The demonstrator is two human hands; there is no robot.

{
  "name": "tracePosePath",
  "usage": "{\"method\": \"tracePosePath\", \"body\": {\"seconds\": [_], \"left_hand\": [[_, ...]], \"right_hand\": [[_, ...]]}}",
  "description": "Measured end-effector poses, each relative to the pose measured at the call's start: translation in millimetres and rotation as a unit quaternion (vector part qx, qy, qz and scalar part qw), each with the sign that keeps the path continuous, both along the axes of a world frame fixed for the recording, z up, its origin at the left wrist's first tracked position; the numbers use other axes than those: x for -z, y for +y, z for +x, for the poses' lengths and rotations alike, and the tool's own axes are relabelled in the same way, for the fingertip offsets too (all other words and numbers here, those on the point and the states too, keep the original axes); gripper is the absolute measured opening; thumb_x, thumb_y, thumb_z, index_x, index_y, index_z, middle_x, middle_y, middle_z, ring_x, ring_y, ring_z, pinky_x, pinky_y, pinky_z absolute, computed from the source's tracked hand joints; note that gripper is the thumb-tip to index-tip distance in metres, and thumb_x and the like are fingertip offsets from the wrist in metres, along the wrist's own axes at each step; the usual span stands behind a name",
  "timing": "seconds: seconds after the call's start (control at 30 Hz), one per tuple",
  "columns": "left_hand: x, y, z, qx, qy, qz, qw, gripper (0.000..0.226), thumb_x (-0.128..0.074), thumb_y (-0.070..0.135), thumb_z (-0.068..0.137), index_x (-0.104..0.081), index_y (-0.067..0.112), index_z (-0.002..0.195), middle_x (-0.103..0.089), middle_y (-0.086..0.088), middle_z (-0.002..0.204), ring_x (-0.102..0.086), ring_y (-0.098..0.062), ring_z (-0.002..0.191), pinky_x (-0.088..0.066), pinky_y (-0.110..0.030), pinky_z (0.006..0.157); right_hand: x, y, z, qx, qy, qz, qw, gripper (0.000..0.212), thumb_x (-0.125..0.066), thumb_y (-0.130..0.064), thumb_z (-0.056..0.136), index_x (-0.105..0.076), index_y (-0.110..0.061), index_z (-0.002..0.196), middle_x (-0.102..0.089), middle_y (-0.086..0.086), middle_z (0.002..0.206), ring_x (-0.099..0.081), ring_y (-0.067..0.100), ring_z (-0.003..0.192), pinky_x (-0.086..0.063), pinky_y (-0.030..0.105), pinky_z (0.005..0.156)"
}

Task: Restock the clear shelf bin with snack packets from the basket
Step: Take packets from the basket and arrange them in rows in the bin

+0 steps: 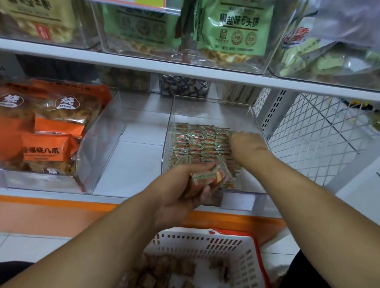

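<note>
While the left hand grips a small stack of snack packets at the front edge of the clear bin, fingers curled under and thumb over, the right hand reaches into the bin with fingers bent down onto the packed rows; whether it pinches a packet cannot be told. Packets in the bin lie in tight rows running left to right, filling its floor from the front to about the middle, the rear bare. The held stack tilts, its long axis running from lower left up to the right, toward the bin. Below the orange shelf edge, a white basket with a red rim holds loose brown packets, scattered at all angles. To the left on the same shelf, another clear bin holds orange bags. On the shelf above, bins hold green bags standing upright.
</note>
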State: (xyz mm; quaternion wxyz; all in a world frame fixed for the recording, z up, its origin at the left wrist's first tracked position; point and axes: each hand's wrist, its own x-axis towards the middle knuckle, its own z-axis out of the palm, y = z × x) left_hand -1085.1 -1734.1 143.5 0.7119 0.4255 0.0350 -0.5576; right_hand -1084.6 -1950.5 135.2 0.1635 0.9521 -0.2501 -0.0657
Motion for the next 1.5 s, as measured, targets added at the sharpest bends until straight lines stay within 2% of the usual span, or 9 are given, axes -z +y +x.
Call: {"method": "tracePosePath", "body": {"seconds": [0.1,0.2,0.27,0.43,0.63,0.9,1.1,1.4,1.5], "left_hand": [[-6,6,4,-0.013,0.057,-0.046,0.997,0.021,-0.074,0.010,0.074,-0.080,0.006,0.094,-0.075,-0.013,0.094,-0.066,-0.015,0.081,-0.050,-0.017,0.040],[-10,12,7,-0.041,0.063,-0.060,0.995,0.017,-0.071,0.013,0.084,-0.077,0.010,0.099,-0.074,-0.010,0.096,-0.067,-0.013,0.076,-0.050,-0.017,0.039],[-9,17,8,-0.055,0.037,-0.046,0.997,0.017,-0.077,0.019,0.078,-0.081,0.009,0.091,-0.075,-0.016,0.099,-0.069,-0.017,0.070,-0.051,-0.017,0.040],[-2,21,0,-0.080,-0.091,0.001,0.993,0.022,-0.074,0.035,0.089,-0.083,0.014,0.092,-0.077,-0.011,0.104,-0.068,-0.016,0.082,-0.053,-0.019,0.047],[0,24,-5,-0.176,-0.252,0.053,0.950,0.030,-0.067,0.036,0.096,-0.070,0.011,0.113,-0.080,-0.005,0.095,-0.078,-0.018,0.084,-0.058,-0.023,0.059],[-3,27,0,-0.168,-0.039,0.017,0.985,0.044,-0.064,0.052,0.092,-0.070,0.009,0.101,-0.070,-0.011,0.085,-0.063,-0.015,0.062,-0.049,-0.019,0.042],[-5,32,6,-0.141,0.080,-0.054,0.985,0.064,-0.059,0.054,0.094,-0.072,0.001,0.061,-0.063,-0.009,0.077,-0.058,-0.014,0.052,-0.043,-0.017,0.037],[-3,33,4,-0.089,-0.006,-0.017,0.996,0.067,-0.043,0.066,0.096,-0.071,0.005,0.087,-0.062,-0.008,0.058,-0.053,-0.020,0.041,-0.041,-0.021,0.041],[-2,32,2,-0.059,0.010,-0.028,0.998,0.070,-0.042,0.064,0.097,-0.075,0.004,0.083,-0.069,-0.013,0.069,-0.057,-0.023,0.044,-0.044,-0.026,0.050]], "right_hand": [[-36,13,-18,-0.041,-0.108,0.190,0.975,0.048,-0.053,-0.002,0.094,-0.056,-0.030,0.133,-0.067,-0.001,0.122,-0.066,0.025,0.104,-0.045,0.031,0.073],[-54,40,-54,-0.035,-0.233,0.561,0.793,0.019,-0.057,-0.036,0.101,-0.068,-0.031,0.117,-0.075,0.000,0.098,-0.071,0.018,0.075,-0.050,0.035,0.062],[-57,59,-74,-0.054,-0.210,0.670,0.710,0.043,-0.056,-0.066,0.089,-0.068,-0.036,0.117,-0.074,-0.007,0.092,-0.070,0.019,0.072,-0.054,0.032,0.059],[-35,82,-79,-0.105,-0.232,0.636,0.728,0.033,-0.076,-0.038,0.086,-0.067,-0.036,0.117,-0.070,0.009,0.111,-0.073,0.027,0.094,-0.063,0.043,0.074],[-24,76,-86,-0.061,-0.385,0.633,0.669,0.035,-0.079,-0.006,0.084,-0.068,-0.028,0.108,-0.075,-0.005,0.097,-0.074,0.013,0.084,-0.058,0.022,0.066],[-22,99,-101,-0.170,-0.473,0.474,0.723,0.023,-0.076,-0.036,0.084,-0.066,-0.037,0.104,-0.071,-0.013,0.097,-0.069,0.011,0.091,-0.058,0.024,0.073],[-33,107,-103,-0.068,-0.402,0.626,0.664,0.016,-0.069,-0.016,0.092,-0.069,-0.030,0.098,-0.060,0.014,0.064,-0.054,0.023,0.046,-0.047,0.033,0.042],[-37,119,-103,0.006,-0.210,0.887,0.410,0.038,-0.081,-0.016,0.076,-0.069,-0.003,0.110,-0.067,0.019,0.087,-0.072,0.033,0.086,-0.061,0.032,0.076],[-34,121,-103,-0.047,-0.243,0.810,0.532,0.036,-0.077,-0.005,0.082,-0.064,-0.007,0.116,-0.070,0.017,0.083,-0.072,0.028,0.079,-0.059,0.029,0.070]]}}
